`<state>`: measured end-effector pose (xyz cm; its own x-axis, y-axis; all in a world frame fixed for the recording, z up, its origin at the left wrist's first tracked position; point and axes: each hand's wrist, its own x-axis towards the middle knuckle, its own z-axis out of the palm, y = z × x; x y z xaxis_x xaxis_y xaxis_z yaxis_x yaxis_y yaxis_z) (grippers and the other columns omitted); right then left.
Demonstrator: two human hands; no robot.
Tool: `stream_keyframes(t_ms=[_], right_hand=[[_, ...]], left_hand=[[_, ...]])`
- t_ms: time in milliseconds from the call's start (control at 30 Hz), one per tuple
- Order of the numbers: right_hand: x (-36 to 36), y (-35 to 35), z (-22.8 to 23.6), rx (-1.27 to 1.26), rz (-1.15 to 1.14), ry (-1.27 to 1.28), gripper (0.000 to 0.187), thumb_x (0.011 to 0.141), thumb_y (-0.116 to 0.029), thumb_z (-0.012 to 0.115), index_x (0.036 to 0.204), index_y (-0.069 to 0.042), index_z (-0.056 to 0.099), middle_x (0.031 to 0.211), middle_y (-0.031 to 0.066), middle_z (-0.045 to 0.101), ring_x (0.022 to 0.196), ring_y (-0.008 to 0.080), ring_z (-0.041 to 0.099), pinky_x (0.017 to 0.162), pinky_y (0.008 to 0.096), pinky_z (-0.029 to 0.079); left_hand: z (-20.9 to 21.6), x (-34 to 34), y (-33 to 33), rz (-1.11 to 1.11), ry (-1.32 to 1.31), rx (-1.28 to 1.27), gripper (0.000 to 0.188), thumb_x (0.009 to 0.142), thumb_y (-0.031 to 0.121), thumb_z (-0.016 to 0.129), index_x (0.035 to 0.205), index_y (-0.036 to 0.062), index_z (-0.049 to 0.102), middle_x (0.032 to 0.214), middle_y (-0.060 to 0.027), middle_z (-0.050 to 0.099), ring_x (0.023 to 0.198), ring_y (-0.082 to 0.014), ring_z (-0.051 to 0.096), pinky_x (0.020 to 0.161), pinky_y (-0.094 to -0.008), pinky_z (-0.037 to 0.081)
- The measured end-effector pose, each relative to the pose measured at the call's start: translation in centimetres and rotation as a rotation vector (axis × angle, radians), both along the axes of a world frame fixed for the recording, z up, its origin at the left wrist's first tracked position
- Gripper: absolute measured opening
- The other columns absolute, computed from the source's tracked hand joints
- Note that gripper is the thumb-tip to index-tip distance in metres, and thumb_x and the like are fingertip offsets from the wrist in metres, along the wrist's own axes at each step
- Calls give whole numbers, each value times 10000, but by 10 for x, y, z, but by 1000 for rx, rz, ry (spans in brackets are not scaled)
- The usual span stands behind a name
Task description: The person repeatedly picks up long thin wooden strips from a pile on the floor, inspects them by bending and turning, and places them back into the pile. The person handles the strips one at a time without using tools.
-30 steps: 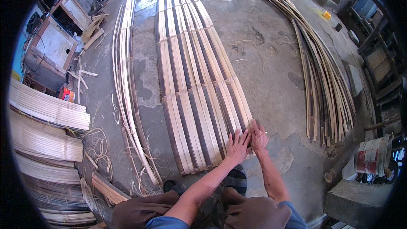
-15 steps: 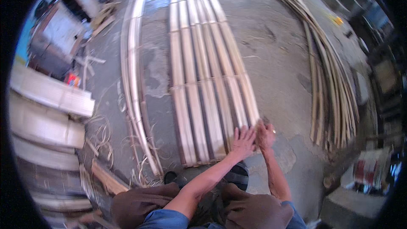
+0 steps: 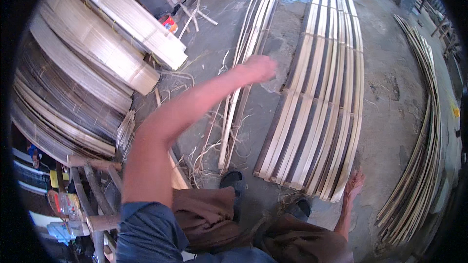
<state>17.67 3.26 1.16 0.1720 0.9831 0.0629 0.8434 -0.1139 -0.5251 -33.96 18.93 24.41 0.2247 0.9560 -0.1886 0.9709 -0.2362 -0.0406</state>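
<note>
A long mat of pale split-bamboo slats (image 3: 319,114), with dark gaps between and cross ties, lies on the floor ahead. Beside its near right corner is my right hand (image 3: 355,184), close to or touching the edge, its fingers apart as far as I can see. My left hand (image 3: 262,68) is stretched forward above a narrow bundle of loose bamboo strips (image 3: 239,102) left of the mat. Its fingers are curled closed, and whatever they may grip is hidden.
Stacked slat mats (image 3: 92,29) fill the far left, with a log frame (image 3: 92,192) below them. Curly shavings (image 3: 207,153) litter the floor around the strips. A bundle of long thin poles (image 3: 414,180) lies on the right. My sandalled foot (image 3: 298,209) is near the mat's edge.
My left hand has left the mat's near right corner and swung left over the loose strips. The right hand stays by that corner. The view has turned left.
</note>
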Motion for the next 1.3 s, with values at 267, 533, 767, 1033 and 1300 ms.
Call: stream_keyframes(t_ms=[267, 533, 767, 1033, 1300], right_hand=[[-27, 55, 58, 66, 322, 85, 238, 942, -107, 522, 1140, -21, 623, 924, 122, 535, 784, 194, 532, 701, 310, 452], [-73, 90, 200, -102, 668, -379, 193, 920, -41, 529, 1079, 27, 616, 895, 184, 594, 804, 323, 607, 743, 372, 493], [-203, 75, 142, -345, 1087, -310, 158, 866, -59, 587, 1009, -20, 642, 885, 171, 619, 844, 331, 630, 705, 372, 500], [-439, -76, 55, -590, 1099, -108, 478, 864, -515, 567, 816, -46, 644, 735, 199, 643, 729, 395, 637, 656, 476, 496], [-440, -101, -2, -815, 926, 467, 396, 900, -412, 585, 894, -19, 631, 801, 149, 660, 762, 283, 640, 685, 420, 484]], left_hand=[[-191, -195, -197, 42, -224, -70, 283, 875, 227, 495, 772, -10, 611, 761, -218, 632, 662, -400, 598, 609, -472, 479], [-212, -192, -230, 760, -859, -66, 271, 872, 237, 530, 832, -12, 628, 739, -151, 638, 633, -208, 634, 582, -369, 502], [-181, -183, -242, 893, -1093, -358, 307, 857, 243, 556, 767, -39, 637, 652, -112, 641, 608, -170, 643, 547, -309, 518], [-208, -162, -266, 993, -1135, -239, 305, 877, 268, 618, 832, -34, 625, 723, -87, 638, 631, -129, 614, 549, -272, 507], [-223, -122, -249, 1008, -1220, -123, 402, 894, 305, 620, 1103, -34, 566, 905, -126, 624, 732, -158, 613, 629, -282, 514]])
